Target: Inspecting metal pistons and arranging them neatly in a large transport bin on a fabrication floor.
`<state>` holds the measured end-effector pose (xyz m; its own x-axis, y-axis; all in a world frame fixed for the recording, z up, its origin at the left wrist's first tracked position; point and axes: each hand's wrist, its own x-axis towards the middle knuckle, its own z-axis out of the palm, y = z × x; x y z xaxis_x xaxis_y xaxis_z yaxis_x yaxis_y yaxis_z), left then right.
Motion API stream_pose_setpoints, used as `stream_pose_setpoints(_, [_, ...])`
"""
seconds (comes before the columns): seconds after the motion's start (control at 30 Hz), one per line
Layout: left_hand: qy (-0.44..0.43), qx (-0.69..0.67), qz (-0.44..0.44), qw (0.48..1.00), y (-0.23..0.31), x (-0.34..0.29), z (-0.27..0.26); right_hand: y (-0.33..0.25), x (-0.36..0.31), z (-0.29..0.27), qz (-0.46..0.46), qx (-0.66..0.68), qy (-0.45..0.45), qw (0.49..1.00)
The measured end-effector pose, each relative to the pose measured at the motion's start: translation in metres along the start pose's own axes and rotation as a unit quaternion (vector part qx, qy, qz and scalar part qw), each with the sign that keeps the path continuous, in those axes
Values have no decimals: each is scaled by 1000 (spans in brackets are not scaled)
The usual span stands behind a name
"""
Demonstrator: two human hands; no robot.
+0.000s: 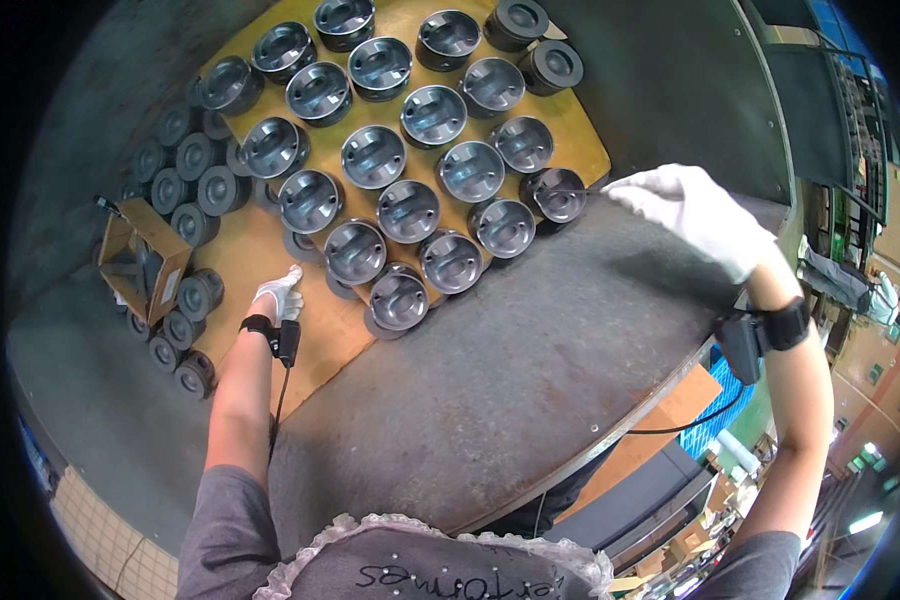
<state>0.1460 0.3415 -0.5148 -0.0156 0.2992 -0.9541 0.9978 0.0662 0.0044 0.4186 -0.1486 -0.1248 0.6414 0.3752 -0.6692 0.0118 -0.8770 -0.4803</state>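
My right hand [670,205], in a white glove, pinches a thin dark rod-like tool [582,191]. The tool's tip reaches over the rim of the rightmost engine piston [558,195]; I cannot tell whether it touches. Several more silver pistons [408,211] stand in rows on a yellowish board [585,135], their hollow undersides facing up. My left hand [282,295], also gloved, rests on a brown cardboard sheet [315,345] left of the nearest pistons. Its fingers are apart and nothing shows in them.
Darker pistons [198,155] sit flat side up along the left. Among them stands an open cardboard box [145,262] with dark contents. Metal walls [690,80] bound the grey metal bench [450,380]. At far right, another person [882,300] is in the background.
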Motion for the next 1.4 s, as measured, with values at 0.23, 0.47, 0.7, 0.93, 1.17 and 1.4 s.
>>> stream_pose_setpoints(0.23, [-35,-27,-26,999,-12,16,-8,-13,24,-56,-90,146,161,972])
stream_pose_setpoints(0.47, [-104,-112,25,988,-36,44,-16,-50,61,-36,-88,274,170,942])
stream_pose_setpoints(0.7, [-46,-90,59,993,-8,3,16,-145,-43,41,-207,16,46,977])
stream_pose_setpoints(0.93, [-101,-103,118,983,-30,-63,40,-167,-104,133,-374,-210,77,900])
stream_pose_setpoints(1.17, [-576,-411,3,707,-33,-364,-9,-198,-123,211,-357,-218,76,905])
stream_pose_setpoints(1.4, [-363,-435,298,768,-57,-303,-97,-243,-119,226,-420,-180,123,881])
